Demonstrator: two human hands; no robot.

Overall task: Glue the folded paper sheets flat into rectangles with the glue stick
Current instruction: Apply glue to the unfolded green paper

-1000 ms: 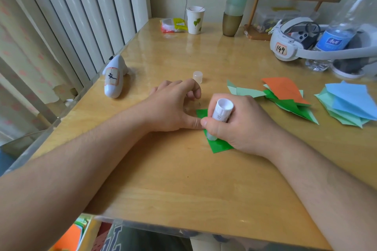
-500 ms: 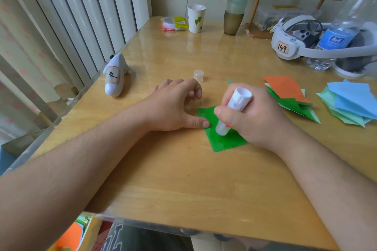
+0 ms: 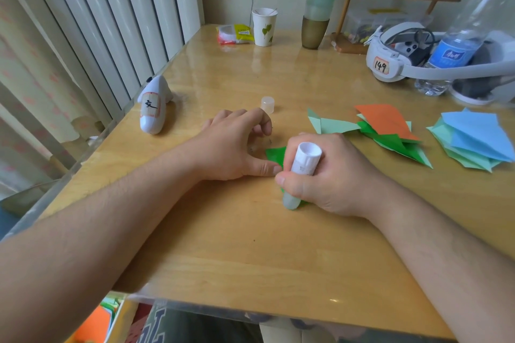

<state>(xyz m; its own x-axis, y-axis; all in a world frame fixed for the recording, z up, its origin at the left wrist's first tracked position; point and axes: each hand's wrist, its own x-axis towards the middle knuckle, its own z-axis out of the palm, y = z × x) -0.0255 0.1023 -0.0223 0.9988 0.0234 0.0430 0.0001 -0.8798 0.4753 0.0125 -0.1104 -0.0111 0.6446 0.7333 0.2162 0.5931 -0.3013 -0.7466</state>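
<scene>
Green folded paper sheet [image 3: 274, 155] flat on wooden surface [image 3: 250, 245], pinned at its edge by left hand [image 3: 231, 147], thumb pressed down, fingers loosely curled. White glue stick [image 3: 302, 168] in closed grip of right hand [image 3: 328, 178], tip down on the sheet. Cap [image 3: 267, 104] just beyond.

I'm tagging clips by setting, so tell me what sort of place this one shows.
Probably a room at home, at a desk used for paper crafts: a wooden table beside a window curtain, with a paper cup, a water bottle and stacks of folded paper sheets.
</scene>
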